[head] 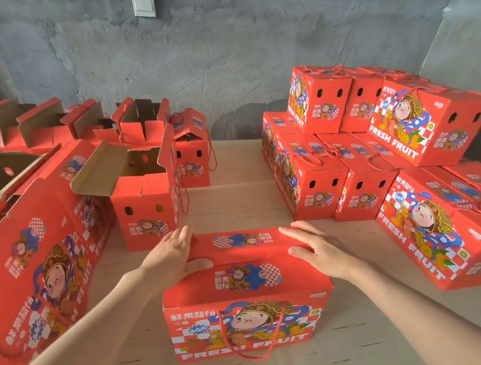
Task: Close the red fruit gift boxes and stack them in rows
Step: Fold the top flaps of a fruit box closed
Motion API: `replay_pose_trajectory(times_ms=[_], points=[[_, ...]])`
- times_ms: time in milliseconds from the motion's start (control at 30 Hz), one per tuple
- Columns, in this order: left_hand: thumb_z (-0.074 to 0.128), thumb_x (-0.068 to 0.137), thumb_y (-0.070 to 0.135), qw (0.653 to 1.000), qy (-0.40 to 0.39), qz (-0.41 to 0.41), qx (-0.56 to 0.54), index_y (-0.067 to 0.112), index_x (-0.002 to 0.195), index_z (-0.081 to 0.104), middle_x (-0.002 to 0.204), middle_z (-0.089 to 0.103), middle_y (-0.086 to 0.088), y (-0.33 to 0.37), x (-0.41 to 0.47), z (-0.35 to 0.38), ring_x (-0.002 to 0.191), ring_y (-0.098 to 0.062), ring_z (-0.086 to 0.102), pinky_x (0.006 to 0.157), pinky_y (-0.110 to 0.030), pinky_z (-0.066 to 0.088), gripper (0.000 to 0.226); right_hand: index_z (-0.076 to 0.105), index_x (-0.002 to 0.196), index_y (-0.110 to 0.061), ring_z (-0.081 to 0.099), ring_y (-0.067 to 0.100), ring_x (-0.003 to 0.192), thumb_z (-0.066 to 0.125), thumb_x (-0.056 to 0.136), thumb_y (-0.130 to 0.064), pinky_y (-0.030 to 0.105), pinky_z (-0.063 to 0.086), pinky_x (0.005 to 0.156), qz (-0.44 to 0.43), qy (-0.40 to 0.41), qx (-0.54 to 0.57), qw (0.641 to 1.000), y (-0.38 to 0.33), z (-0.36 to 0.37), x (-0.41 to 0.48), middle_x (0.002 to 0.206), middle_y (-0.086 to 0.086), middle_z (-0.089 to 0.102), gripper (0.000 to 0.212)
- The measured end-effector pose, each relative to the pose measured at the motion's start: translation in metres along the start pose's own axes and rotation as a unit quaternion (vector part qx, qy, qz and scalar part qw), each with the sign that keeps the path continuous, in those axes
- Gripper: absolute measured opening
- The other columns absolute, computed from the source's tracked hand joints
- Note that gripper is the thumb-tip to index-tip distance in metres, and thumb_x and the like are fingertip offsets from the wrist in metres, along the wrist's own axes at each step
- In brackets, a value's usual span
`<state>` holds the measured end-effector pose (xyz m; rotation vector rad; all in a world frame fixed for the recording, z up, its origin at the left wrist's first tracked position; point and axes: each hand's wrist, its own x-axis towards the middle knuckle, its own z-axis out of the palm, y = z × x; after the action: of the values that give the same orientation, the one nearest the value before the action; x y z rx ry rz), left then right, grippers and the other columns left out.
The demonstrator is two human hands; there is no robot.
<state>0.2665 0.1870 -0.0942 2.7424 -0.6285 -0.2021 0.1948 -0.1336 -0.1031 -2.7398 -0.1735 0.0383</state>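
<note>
A red fruit gift box (250, 320) stands right in front of me on the cardboard-covered surface, its printed "FRESH FRUIT" face toward me and a red cord handle hanging down it. My left hand (171, 259) holds the left end of the box's far top flap (241, 244), thumb under the edge and fingers on top. My right hand (311, 248) holds the right end of the same flap the same way. The near top flap lies flat below it.
Closed red boxes are stacked in rows at the right (380, 147). Open boxes with raised flaps stand at the left and back left (143, 194), and a large tilted box (32, 274) leans at the near left. Grey wall (218, 57) behind.
</note>
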Motion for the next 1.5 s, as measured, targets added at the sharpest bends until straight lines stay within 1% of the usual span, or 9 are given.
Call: replay_pose_trajectory(times_ms=[100,367,533,700,1100,1233,1300,1400,1500], points=[[0.042,0.08,0.068,0.998,-0.01,0.027,0.061,0.024,0.149,0.016,0.146,0.033,-0.002,-0.002,0.0,0.004,0.135,-0.022,0.026,0.11,-0.034,0.027,0.086,0.029,0.141,-0.05,0.024,0.006,0.138,0.04,0.094,-0.052,0.024,0.025,0.102,0.002,0.0,-0.004,1.0,-0.001,0.0,0.0,0.152,-0.018,0.021,0.048],[0.031,0.09,0.063,0.99,-0.058,0.043,0.119,0.036,0.15,0.003,0.143,0.025,-0.004,-0.003,0.003,0.001,0.133,-0.024,0.02,0.112,-0.037,0.023,0.072,0.02,0.141,-0.056,0.012,0.01,0.143,0.036,0.096,-0.052,0.031,0.02,0.111,0.01,-0.05,-0.029,0.998,-0.005,-0.003,-0.001,0.155,-0.016,0.006,0.047],[0.018,0.097,0.055,0.995,-0.078,0.014,0.054,0.045,0.147,-0.007,0.15,0.012,-0.003,-0.003,0.002,0.009,0.141,-0.026,0.003,0.115,-0.046,0.017,0.057,-0.006,0.141,-0.056,-0.021,0.012,0.143,0.018,0.097,-0.057,0.041,-0.011,0.115,0.024,-0.106,-0.122,0.987,-0.007,-0.002,-0.003,0.156,-0.011,-0.02,0.05],[0.012,0.095,0.06,0.992,-0.066,-0.01,0.105,0.048,0.143,-0.016,0.157,-0.016,0.009,0.0,0.005,0.016,0.144,-0.021,-0.021,0.112,-0.053,-0.012,0.057,-0.019,0.13,-0.063,-0.041,0.012,0.133,0.01,0.099,-0.051,0.041,-0.028,0.108,-0.037,-0.077,-0.184,0.979,-0.027,0.007,-0.006,0.148,-0.013,-0.036,0.044],[0.011,0.099,0.049,0.994,0.013,0.014,0.104,0.032,0.15,-0.006,0.157,-0.016,0.011,0.042,-0.04,0.04,0.139,-0.011,-0.025,0.109,-0.047,-0.02,0.056,0.007,0.136,-0.064,-0.013,0.021,0.146,0.019,0.1,-0.051,0.046,-0.013,0.114,-0.009,-0.073,-0.108,0.991,-0.04,0.013,0.01,0.158,-0.011,-0.007,0.041],[-0.002,0.093,0.057,0.991,0.011,0.022,0.129,0.02,0.145,-0.019,0.152,-0.027,0.009,0.079,-0.072,0.065,0.133,-0.015,-0.035,0.107,-0.044,-0.026,0.067,0.015,0.14,-0.06,0.029,0.024,0.137,0.023,0.092,-0.065,0.043,0.008,0.115,0.043,-0.069,-0.125,0.989,-0.019,-0.009,0.023,0.142,-0.004,0.037,0.048],[-0.014,0.082,0.065,0.988,0.034,0.027,0.148,0.02,0.146,-0.012,0.154,-0.018,0.009,0.083,-0.075,0.063,0.141,-0.019,-0.021,0.105,-0.048,-0.029,0.078,0.022,0.14,-0.057,0.04,0.024,0.126,0.027,0.09,-0.068,0.037,0.025,0.106,0.052,-0.063,-0.116,0.99,-0.012,-0.013,0.023,0.127,-0.002,0.045,0.051],[-0.007,0.089,0.064,0.982,0.073,0.015,0.172,0.023,0.141,0.042,0.15,0.036,0.002,0.081,-0.071,0.049,0.137,-0.034,0.033,0.111,-0.062,-0.001,0.082,0.04,0.137,-0.032,0.041,0.026,0.127,0.031,0.087,-0.071,0.035,0.031,0.103,0.098,-0.023,-0.113,0.989,-0.014,-0.007,0.017,0.131,0.005,0.047,0.064],[-0.017,0.073,0.076,0.993,0.066,-0.01,0.103,0.038,0.142,-0.016,0.15,-0.03,0.004,0.068,-0.049,0.056,0.138,-0.032,-0.029,0.103,-0.057,-0.022,0.079,0.05,0.122,-0.013,0.048,0.025,0.121,0.033,0.086,-0.072,0.033,0.036,0.097,0.147,0.025,-0.129,0.98,-0.014,-0.001,0.001,0.127,0.009,0.053,0.071]])
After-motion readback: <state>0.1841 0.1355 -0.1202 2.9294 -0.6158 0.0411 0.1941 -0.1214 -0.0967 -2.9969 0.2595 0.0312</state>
